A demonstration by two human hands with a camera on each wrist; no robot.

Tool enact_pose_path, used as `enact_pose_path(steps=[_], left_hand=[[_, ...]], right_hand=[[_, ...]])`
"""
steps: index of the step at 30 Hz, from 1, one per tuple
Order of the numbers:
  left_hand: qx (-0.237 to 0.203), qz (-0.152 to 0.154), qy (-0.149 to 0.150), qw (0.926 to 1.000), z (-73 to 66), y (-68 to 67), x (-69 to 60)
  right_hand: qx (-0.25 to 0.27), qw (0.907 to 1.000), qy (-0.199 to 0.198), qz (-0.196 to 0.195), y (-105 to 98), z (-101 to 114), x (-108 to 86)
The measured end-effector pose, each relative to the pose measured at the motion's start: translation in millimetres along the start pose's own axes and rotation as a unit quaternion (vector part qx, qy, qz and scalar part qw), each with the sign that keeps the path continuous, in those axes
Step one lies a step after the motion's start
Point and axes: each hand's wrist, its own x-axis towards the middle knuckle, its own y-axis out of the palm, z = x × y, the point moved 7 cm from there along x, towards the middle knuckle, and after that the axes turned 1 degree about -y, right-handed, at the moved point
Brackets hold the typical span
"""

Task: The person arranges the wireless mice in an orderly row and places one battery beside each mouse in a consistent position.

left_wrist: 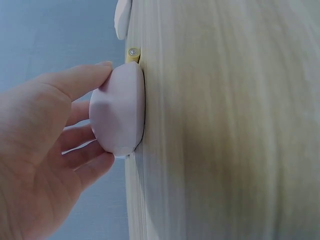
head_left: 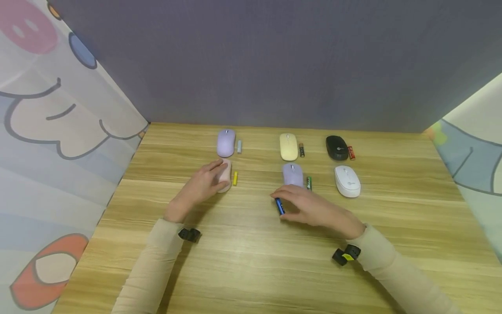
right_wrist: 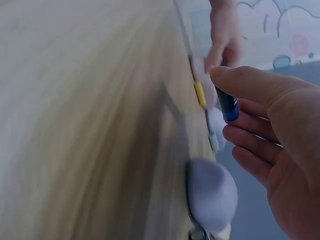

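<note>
My left hand (head_left: 198, 187) grips a pale pink computer mouse (left_wrist: 120, 107) that rests on the wooden table, thumb on one side and fingertips on the other. A yellow battery (head_left: 235, 179) lies just right of that mouse. Over the middle of the table, my right hand (head_left: 313, 207) pinches a blue battery (right_wrist: 228, 106) between thumb and fingers, held above the surface. Behind this hand is a lavender mouse (head_left: 293, 173), its near end hidden by the fingers. Beside it lies a green battery (head_left: 309, 183), also partly covered.
Along the back stand another lavender mouse (head_left: 225, 143) with a pale battery (head_left: 239, 146), a yellow mouse (head_left: 288, 147) with a dark battery (head_left: 301, 150), and a black mouse (head_left: 337, 148) with a red battery (head_left: 351, 152). A white mouse (head_left: 347, 181) sits at right. A grey panel (head_left: 274, 65) borders the table's back.
</note>
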Motion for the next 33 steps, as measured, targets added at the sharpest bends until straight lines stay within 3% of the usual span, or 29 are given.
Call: enact_pose_path(steps=[13,21,33], left_hand=[[0.002,0.001,-0.006,1.0000,-0.8,-0.8,-2.0],[0.001,0.006,-0.007,1.0000,0.4,-0.6,-0.7],[0.003,-0.002,-0.002,1.0000,-0.3,-0.8,-0.8]], right_hand=[[-0.016,0.9948,0.062,-0.079,-46,-27,-43.3],[-0.063,0.9855,0.047,-0.150,-68,-39,-68.3],[-0.059,0.9761,0.040,-0.205,-84,-60,-97.9]])
